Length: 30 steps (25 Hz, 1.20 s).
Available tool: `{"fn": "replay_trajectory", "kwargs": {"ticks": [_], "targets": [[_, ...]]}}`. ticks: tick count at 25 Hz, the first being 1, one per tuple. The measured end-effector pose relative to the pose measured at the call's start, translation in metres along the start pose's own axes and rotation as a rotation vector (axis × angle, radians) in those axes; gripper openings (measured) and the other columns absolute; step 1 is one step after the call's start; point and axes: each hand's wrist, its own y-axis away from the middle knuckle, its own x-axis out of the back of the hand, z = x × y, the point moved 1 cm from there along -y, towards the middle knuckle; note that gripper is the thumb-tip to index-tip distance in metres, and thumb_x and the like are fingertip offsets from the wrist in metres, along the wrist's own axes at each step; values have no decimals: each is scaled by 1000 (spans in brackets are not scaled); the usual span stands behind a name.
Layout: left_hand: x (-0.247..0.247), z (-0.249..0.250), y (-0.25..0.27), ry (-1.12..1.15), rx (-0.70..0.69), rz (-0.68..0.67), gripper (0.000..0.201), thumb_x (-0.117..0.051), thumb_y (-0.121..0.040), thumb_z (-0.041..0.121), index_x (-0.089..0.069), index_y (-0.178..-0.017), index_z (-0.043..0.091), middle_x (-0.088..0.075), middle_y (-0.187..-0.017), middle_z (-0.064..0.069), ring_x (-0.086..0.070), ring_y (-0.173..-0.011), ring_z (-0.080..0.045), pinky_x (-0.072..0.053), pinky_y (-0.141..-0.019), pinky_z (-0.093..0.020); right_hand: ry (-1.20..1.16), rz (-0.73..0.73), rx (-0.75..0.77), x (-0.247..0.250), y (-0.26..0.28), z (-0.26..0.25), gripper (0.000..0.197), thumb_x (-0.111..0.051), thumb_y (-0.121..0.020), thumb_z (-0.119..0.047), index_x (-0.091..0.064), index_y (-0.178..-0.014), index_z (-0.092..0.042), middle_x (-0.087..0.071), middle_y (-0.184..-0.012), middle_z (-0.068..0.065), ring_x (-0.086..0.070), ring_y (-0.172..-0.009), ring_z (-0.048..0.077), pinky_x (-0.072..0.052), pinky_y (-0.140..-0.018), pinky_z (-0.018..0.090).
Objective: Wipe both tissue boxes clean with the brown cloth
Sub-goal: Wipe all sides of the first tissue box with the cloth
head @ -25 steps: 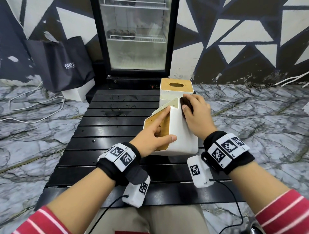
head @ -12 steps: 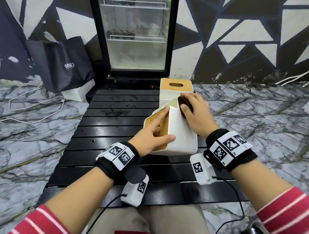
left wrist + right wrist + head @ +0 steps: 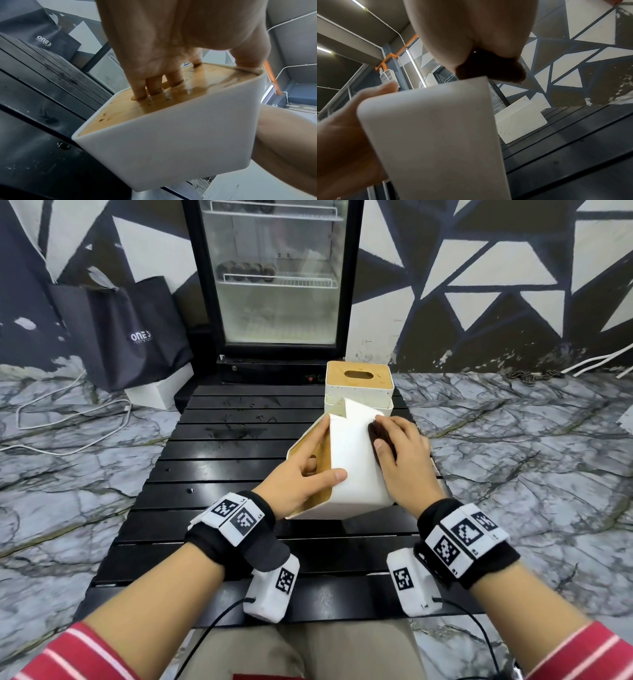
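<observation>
Tilting on one lower edge near the front of the black slatted table [image 3: 219,460], the nearer tissue box [image 3: 352,463] is gripped by the left hand [image 3: 298,477], thumb across its white side and several fingers [image 3: 154,86] hooked into the slot of its wooden lid. Against the box's right side the right hand [image 3: 407,460] presses the brown cloth [image 3: 382,440], fingers curled over the bunched wad so only a dark strip shows. Just behind, upright and touching or nearly touching the tilted one, stands the second tissue box [image 3: 358,386], whose white side looks speckled in the right wrist view, so it likely remains to be wiped. The risk, as I judge it, is the balance: a hard sideways stroke could slide the tilted box along the glossy slats or knock it into its neighbour, and the lid could lift if the hooked fingers pull. Beyond the table lie a marble-patterned floor [image 3: 68,474], a black bag [image 3: 133,333], white cables, a glass-door fridge [image 3: 277,278] and a wall painted in triangles.
</observation>
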Motion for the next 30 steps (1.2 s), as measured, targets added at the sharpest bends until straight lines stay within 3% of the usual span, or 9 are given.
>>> {"fn": "replay_trajectory", "kwargs": {"ticks": [4, 7, 9, 12, 17, 21, 23, 27, 30], "targets": [[0, 1, 0, 9, -5, -9, 74, -59, -90, 10, -14, -127, 56, -62, -120, -8, -62, -99, -11, -47, -80, -11, 28, 29, 59, -1, 19, 0, 39, -43, -94, -16, -43, -133, -17, -40, -136, 3, -32, -118, 26, -13, -91, 13], [-1, 0, 1, 30, 1, -5, 75, -57, -89, 10, -12, -132, 51, -60, -125, -7, -61, -106, -12, -46, -81, -11, 40, 33, 105, -5, 34, -6, 39, -40, -94, -22, -44, -133, -18, -42, -135, 1, -31, -116, 22, -15, -96, 15], [0, -3, 5, 41, 13, 1, 79, -56, -89, 9, -8, -139, 47, -59, -126, -4, -61, -105, -7, -46, -82, -11, 47, 38, 181, -13, 42, -14, 44, -33, -91, -32, -47, -131, -18, -45, -132, 2, -33, -114, 21, -16, -99, 16], [-2, 0, 2, 20, 4, -20, 81, -56, -90, 7, -5, -145, 39, -58, -127, 0, -61, -101, 2, -44, -81, -8, 40, 53, 242, -13, 35, -21, 45, -32, -89, -32, -50, -128, -17, -49, -130, 3, -35, -113, 22, -18, -99, 16], [-4, 2, -3, 8, 1, -20, 82, -59, -89, 13, -6, -146, 40, -59, -128, -6, -58, -114, -16, -46, -95, -18, 25, 26, 181, -3, 21, -15, 45, -35, -89, -29, -47, -131, -20, -45, -134, 1, -34, -116, 23, -19, -99, 19], [0, 0, 0, 23, -11, -18, 83, -62, -87, 22, -5, -142, 45, -55, -131, 6, -56, -117, -9, -44, -93, -16, -22, 26, 270, -10, 36, -20, 46, -31, -90, -34, -49, -130, -19, -47, -133, 1, -32, -116, 19, -17, -100, 14], [-3, -1, 0, -18, -8, -33, 84, -61, -88, 24, -2, -144, 44, -54, -128, 9, -55, -118, -12, -43, -98, -17, -64, 1, 301, -9, 35, -24, 44, -31, -90, -32, -49, -129, -19, -47, -133, 0, -32, -116, 17, -16, -100, 13], [-8, 0, 2, -38, -3, -31, 83, -58, -90, 17, -2, -146, 40, -50, -136, 0, -54, -118, -11, -41, -98, -14, -79, -44, 270, -4, 19, -23, 42, -37, -90, -24, -48, -130, -22, -45, -134, 0, -33, -117, 20, -18, -99, 16], [-6, 1, 1, -21, 4, -29, 82, -59, -90, 17, -4, -146, 41, -57, -130, -6, -57, -113, -12, -43, -92, -12, -112, -37, 224, -2, 22, -18, 44, -35, -89, -27, -45, -132, -24, -43, -135, -4, -31, -120, 18, -17, -101, 15]]}}
